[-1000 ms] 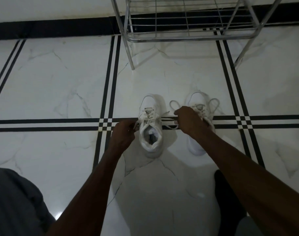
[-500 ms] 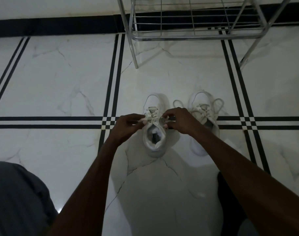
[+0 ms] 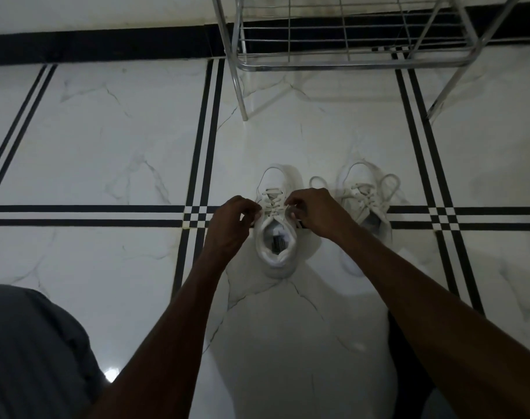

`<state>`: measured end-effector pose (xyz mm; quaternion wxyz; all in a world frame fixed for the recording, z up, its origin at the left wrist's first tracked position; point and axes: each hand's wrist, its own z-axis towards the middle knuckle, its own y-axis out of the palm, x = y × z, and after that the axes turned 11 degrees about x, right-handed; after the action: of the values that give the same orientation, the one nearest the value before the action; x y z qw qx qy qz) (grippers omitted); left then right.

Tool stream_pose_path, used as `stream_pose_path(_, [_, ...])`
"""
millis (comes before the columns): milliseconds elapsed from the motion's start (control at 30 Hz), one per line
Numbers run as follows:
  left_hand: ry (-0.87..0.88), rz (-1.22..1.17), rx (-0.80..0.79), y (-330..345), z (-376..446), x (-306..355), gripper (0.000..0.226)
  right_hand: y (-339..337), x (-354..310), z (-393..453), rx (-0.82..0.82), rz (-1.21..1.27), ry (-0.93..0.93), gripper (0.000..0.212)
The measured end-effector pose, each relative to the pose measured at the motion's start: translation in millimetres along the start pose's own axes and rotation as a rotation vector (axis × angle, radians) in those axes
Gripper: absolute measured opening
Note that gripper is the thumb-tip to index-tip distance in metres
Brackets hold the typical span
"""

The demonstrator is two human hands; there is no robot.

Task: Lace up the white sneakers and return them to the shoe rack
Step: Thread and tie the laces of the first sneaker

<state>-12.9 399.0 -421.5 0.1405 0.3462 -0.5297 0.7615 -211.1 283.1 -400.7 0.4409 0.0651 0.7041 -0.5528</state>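
Two white sneakers stand on the floor, toes pointing away from me. The left sneaker (image 3: 276,252) sits between my hands. My left hand (image 3: 230,225) pinches a lace end at the shoe's left side. My right hand (image 3: 315,211) pinches the other lace end at the top eyelets on the right. The right sneaker (image 3: 363,189) stands beside it with its lace tied in loose loops, partly hidden by my right wrist. A metal shoe rack (image 3: 348,65) stands farther away by the wall.
The floor is white marble tile with black double stripes (image 3: 85,215). A black skirting band (image 3: 106,46) runs along the wall. My grey-clothed knee (image 3: 31,352) fills the lower left corner.
Both hands came in from the sides, where they held the laces pulled out wide, and now meet over the left sneaker's top eyelets.
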Motion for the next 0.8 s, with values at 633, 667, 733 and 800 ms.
stream_pose_path(633, [-0.328, -0.178, -0.072, -5, -7, 15, 0.019, 5, -2, -1, -0.038, -0.164, -0.027, 0.009])
stream_pose_path(667, [-0.39, -0.21, -0.066, -4, -8, 17, 0.02, 5, -3, -1, -0.038, -0.17, -0.033, 0.009])
stream_pose_path(733, [-0.539, -0.382, -0.037, -3, -13, 16, 0.023, 4, -3, -2, -0.044, -0.178, -0.043, 0.009])
stream_pose_path(800, [-0.658, -0.609, -0.008, -1, -19, 6, 0.037, 4, -3, -3, -0.05, -0.199, -0.045, 0.008])
